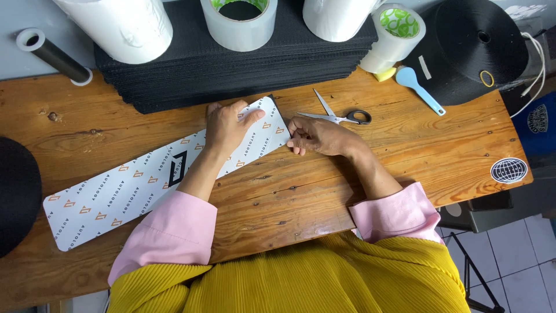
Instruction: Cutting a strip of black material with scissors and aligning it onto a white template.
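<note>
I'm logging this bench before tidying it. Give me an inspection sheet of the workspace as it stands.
Surface: wooden table, knotted, round sticker at the right corner.
Job's things: long white printed sheet lying flat, its far end over a dark piece.
Clutter: scissors, tape rolls, blue scoop, black foam stack, big black spool.
Hands: left hand pressing flat on the sheet; right hand at its end edge.
Cables: white cord by the spool.
Surroundings: tiled floor.

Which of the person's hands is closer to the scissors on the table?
The right. The right hand rests at the end of the long printed card, just below the scissors, almost touching them. The left hand lies flat on the card, farther to the side.
</note>
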